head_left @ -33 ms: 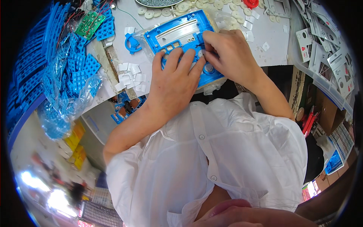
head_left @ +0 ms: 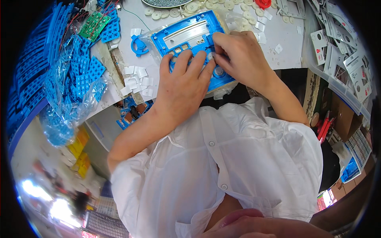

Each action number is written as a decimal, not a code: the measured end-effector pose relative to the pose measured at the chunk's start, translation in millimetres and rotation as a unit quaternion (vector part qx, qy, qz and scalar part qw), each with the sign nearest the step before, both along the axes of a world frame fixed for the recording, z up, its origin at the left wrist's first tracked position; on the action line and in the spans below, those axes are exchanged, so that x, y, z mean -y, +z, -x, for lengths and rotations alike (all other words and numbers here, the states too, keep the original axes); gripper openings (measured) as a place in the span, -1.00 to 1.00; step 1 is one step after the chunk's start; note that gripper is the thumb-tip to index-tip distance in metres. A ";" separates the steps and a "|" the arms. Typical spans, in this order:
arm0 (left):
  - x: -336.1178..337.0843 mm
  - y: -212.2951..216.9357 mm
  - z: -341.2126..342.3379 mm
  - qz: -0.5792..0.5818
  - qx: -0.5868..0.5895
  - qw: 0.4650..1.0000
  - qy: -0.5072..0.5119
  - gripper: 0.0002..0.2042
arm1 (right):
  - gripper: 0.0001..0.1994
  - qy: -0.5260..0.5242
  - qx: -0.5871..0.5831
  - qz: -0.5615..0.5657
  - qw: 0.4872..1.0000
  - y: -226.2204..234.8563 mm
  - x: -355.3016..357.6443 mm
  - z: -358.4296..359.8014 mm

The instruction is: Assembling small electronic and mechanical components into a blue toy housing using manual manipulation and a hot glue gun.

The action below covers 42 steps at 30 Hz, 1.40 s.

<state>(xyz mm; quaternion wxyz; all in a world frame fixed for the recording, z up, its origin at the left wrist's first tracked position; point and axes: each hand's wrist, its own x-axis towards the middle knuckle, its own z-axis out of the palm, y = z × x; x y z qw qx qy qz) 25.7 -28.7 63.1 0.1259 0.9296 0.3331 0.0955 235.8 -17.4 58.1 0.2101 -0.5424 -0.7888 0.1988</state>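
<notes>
Housing (head_left: pixel 194 45) on table (head_left: pixel 286 58), keypads (head_left: pixel 82 84) left, bin (head_left: pixel 343 93) right

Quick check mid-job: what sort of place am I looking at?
Probably a small electronics assembly workshop: a blue housing under the person's hands, a green circuit board with wires, and blue keypads heaped at the left.

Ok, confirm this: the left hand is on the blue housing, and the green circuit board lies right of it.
Wrong side: the head view shows the green circuit board left of the blue housing. The left hand is indeed on the housing.
</notes>
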 end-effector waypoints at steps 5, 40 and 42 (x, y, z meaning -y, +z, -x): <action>-5.7 2.0 0.4 -0.034 -0.040 0.997 -0.047 -0.54 | -0.85 0.004 -0.010 -0.003 1.000 1.3 0.0 -1.0; -11.4 5.6 -5.5 0.025 -0.006 0.998 -0.054 -0.48 | -0.63 0.129 0.061 -0.103 0.984 -2.4 17.0 -35.4; -10.5 3.9 -5.5 0.034 0.008 0.998 -0.044 -0.48 | -0.61 0.136 0.049 -0.097 0.985 -5.1 17.2 -35.7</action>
